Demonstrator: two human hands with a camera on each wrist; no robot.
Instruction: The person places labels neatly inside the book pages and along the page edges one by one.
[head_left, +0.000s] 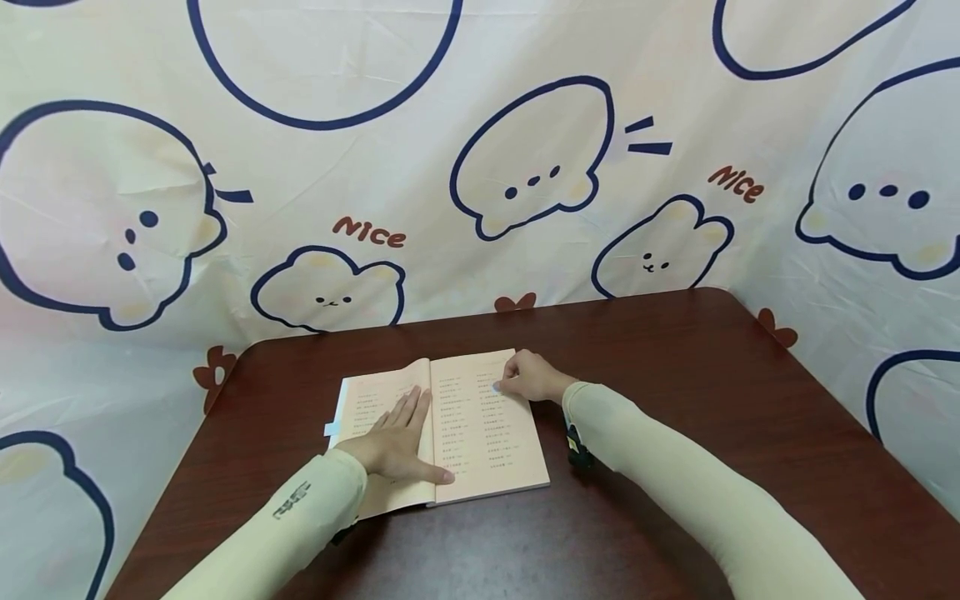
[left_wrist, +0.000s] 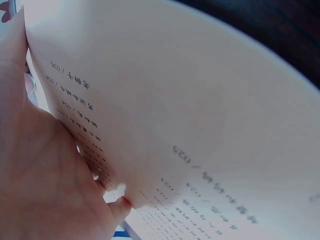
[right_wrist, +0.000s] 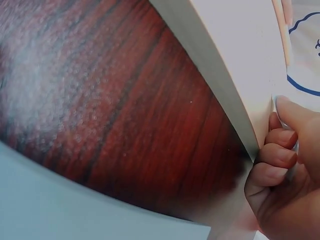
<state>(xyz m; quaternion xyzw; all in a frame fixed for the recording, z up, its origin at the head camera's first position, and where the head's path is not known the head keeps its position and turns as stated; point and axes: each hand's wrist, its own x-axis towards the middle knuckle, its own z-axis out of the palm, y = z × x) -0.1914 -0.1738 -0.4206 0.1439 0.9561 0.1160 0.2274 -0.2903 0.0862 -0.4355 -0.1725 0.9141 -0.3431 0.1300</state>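
An open book [head_left: 487, 425] with printed columns lies on the dark wooden table. My left hand [head_left: 393, 437] presses on its left page, fingers extended toward the spine and thumb reaching onto the lower right page. In the left wrist view, the palm [left_wrist: 45, 175] rests along the printed page [left_wrist: 150, 100]. At the upper right edge of the book, my right hand [head_left: 528, 377] has curled fingers and pinches a small light-blue piece [head_left: 497, 386] against the right page. The right wrist view shows the curled fingers [right_wrist: 272, 172] right at the book's edge, most of the piece hidden.
A light-blue tab [head_left: 331, 429] sticks out from the book's left side. Brown tabletop [head_left: 660, 367] extends around the book. Behind and beside the table hangs a pale cloth [head_left: 420, 167] with cartoon drawings.
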